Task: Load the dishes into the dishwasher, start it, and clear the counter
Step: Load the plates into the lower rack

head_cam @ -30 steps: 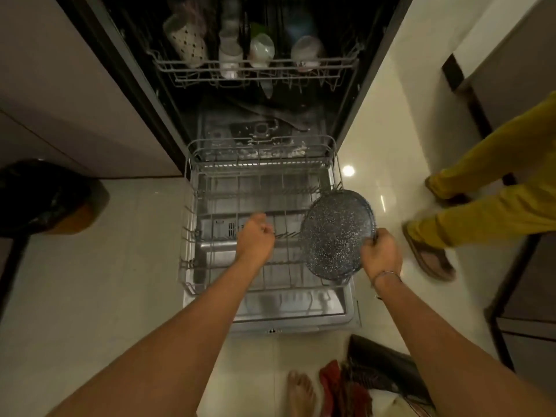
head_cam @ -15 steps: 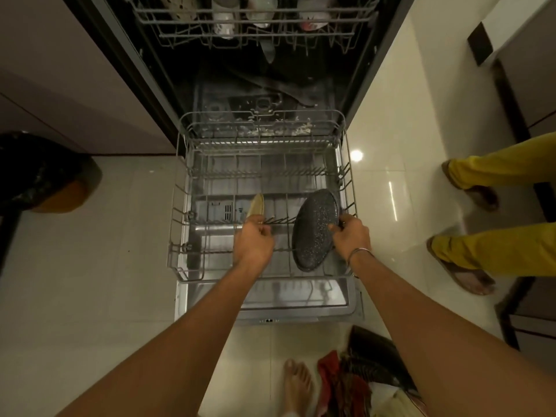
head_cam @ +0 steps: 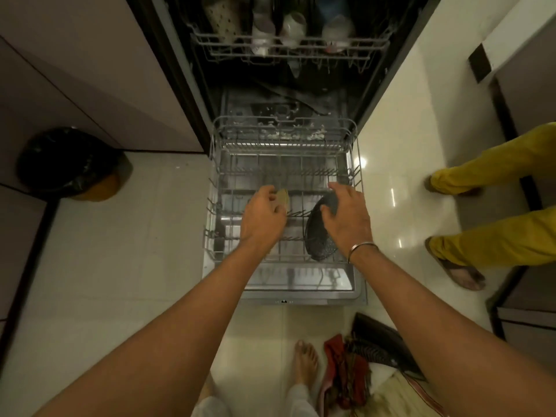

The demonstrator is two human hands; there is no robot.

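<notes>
Left grip pinches a small beige item above the rack, centre of frame. Right grip, fingers loose, rests on 1 dark plate standing in the rack. Loading is in hand; next, I think, the beige item needs a slot between the tines.

Left hand curls over a small tan flat piece; only one edge shows, kind unclear. Right hand hides the dark speckled round plate's upper rim. Pale cups in the grey wire upper rack are blurred and cut by the top edge.
</notes>
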